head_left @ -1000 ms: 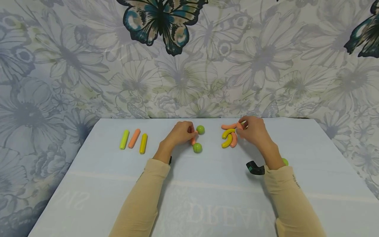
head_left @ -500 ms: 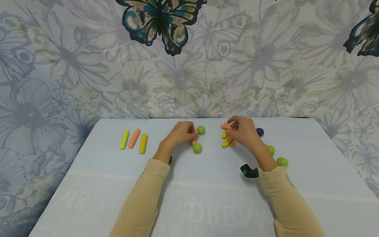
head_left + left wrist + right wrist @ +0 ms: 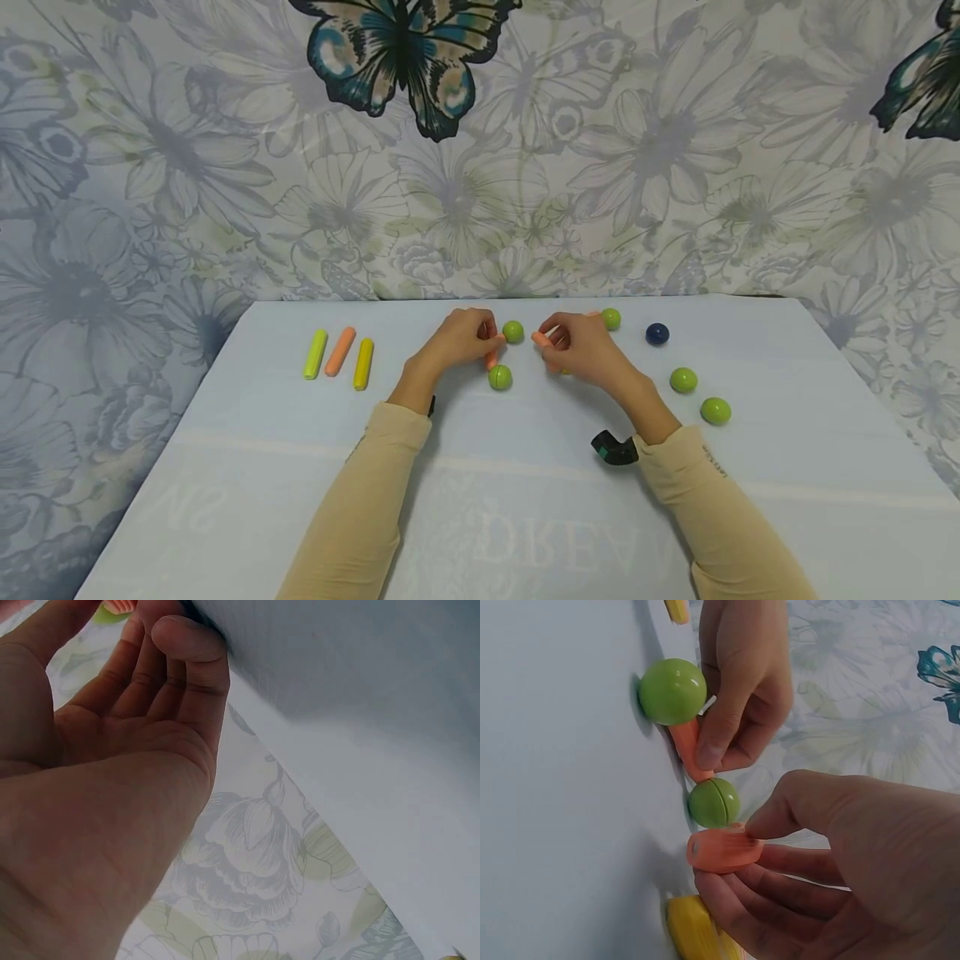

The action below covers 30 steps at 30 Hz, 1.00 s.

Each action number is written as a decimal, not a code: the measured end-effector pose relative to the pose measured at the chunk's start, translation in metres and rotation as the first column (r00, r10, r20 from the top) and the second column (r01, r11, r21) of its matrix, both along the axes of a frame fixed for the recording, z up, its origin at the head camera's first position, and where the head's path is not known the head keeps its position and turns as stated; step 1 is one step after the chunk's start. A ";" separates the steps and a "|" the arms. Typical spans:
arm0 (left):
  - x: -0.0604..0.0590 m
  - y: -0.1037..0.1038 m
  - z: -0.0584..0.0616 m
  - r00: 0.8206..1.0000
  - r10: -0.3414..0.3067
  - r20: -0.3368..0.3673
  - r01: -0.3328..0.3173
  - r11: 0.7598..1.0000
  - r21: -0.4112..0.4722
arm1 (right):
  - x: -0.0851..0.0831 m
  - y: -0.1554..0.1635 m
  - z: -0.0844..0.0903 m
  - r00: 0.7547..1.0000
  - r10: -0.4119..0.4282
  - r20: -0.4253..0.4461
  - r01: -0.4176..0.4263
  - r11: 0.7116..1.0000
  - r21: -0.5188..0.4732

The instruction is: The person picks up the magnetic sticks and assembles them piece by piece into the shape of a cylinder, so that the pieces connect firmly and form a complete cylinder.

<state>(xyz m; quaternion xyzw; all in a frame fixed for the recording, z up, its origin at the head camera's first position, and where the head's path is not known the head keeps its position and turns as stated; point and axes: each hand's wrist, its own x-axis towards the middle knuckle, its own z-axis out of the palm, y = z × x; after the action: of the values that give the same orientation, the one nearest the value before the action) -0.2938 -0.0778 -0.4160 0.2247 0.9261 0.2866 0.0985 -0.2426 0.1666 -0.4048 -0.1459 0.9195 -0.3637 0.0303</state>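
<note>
My left hand (image 3: 463,337) pinches a straight orange stick (image 3: 686,746) between thumb and fingers. One green ball (image 3: 513,332) sits at its far end and another green ball (image 3: 500,377) at its near end. Just to the right, my right hand (image 3: 588,348) pinches a short orange toy stick (image 3: 724,850) with a small metal-looking dot in its end. In the right wrist view that stick is close to a green ball (image 3: 714,802); I cannot tell whether they touch. Below it shows a yellow curved stick (image 3: 694,930), mostly hidden by my right hand in the head view.
Green (image 3: 315,354), orange (image 3: 340,351) and yellow (image 3: 363,364) sticks lie at the left of the white table (image 3: 247,517). Right of my right hand are a dark blue ball (image 3: 657,334) and green balls (image 3: 611,318), (image 3: 683,380), (image 3: 716,410). A patterned wall backs the table.
My right hand has moved left with the orange stick, from the pile of curved sticks towards my left hand. The balls at the right are uncovered. My left hand stays nearly still.
</note>
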 end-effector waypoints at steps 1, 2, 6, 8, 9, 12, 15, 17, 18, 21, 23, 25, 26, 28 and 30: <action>0.000 0.000 0.000 1.000 -0.005 -0.001 0.005 1.000 -0.002 | 0.000 -0.001 -0.001 1.000 0.007 -0.002 -0.007 1.000 -0.003; 0.000 0.000 0.000 1.000 -0.011 0.000 0.011 1.000 -0.002 | 0.000 -0.001 -0.002 1.000 0.011 -0.004 -0.011 1.000 -0.005; -0.001 0.000 -0.002 0.999 -0.038 0.003 0.038 0.999 0.002 | 0.001 -0.003 -0.004 1.000 0.011 -0.003 -0.011 1.000 -0.002; -0.002 0.001 -0.002 0.999 -0.054 0.005 0.054 0.999 0.010 | 0.001 -0.004 -0.005 1.000 0.018 0.000 -0.018 1.000 -0.002; -0.002 0.001 -0.002 0.998 -0.061 0.006 0.061 0.998 0.012 | 0.000 -0.004 -0.005 1.000 0.025 -0.002 -0.025 1.000 -0.002; -0.002 0.001 -0.003 0.997 -0.079 0.005 0.078 0.997 0.017 | 0.000 -0.005 -0.008 0.999 0.045 -0.020 -0.045 0.999 0.003; -0.002 0.001 -0.003 0.996 -0.088 0.002 0.088 0.996 0.015 | 0.000 -0.007 -0.009 0.998 0.053 -0.040 -0.053 0.998 0.016; -0.002 0.001 -0.002 0.996 -0.091 0.001 0.091 0.996 0.015 | 0.000 -0.008 -0.010 0.997 0.052 -0.050 -0.051 0.998 0.022; -0.002 0.001 -0.003 0.996 -0.092 0.002 0.092 0.996 0.017 | 0.000 -0.008 -0.010 0.997 0.051 -0.055 -0.050 0.998 0.023; -0.002 0.001 -0.002 0.996 -0.092 0.005 0.092 0.996 0.023 | 0.000 -0.009 -0.011 0.996 0.047 -0.077 -0.045 0.999 0.024; -0.001 0.001 -0.002 0.996 -0.092 0.006 0.092 0.995 0.026 | 0.000 -0.009 -0.012 0.995 0.045 -0.091 -0.044 0.999 0.017; -0.001 0.001 -0.002 0.996 -0.090 0.009 0.090 0.995 0.031 | 0.000 -0.010 -0.013 0.994 0.045 -0.102 -0.044 0.999 0.007; -0.001 0.001 -0.002 0.996 -0.092 0.006 0.092 0.995 0.037 | -0.001 -0.010 -0.014 0.993 0.043 -0.108 -0.043 0.999 0.003; -0.001 0.002 -0.002 0.994 -0.105 -0.004 0.105 0.993 0.051 | -0.002 -0.010 -0.017 0.992 0.042 -0.116 -0.043 0.999 -0.008; -0.002 0.003 -0.003 0.990 -0.141 -0.021 0.142 0.987 0.075 | -0.002 -0.011 -0.019 0.990 0.048 -0.133 -0.050 0.999 -0.008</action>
<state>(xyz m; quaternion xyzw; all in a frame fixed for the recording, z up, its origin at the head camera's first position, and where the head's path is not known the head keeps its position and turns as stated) -0.2955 -0.0750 -0.4192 0.2959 0.8969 0.3123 0.1026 -0.2451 0.1557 -0.4240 -0.1923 0.9136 -0.3575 -0.0227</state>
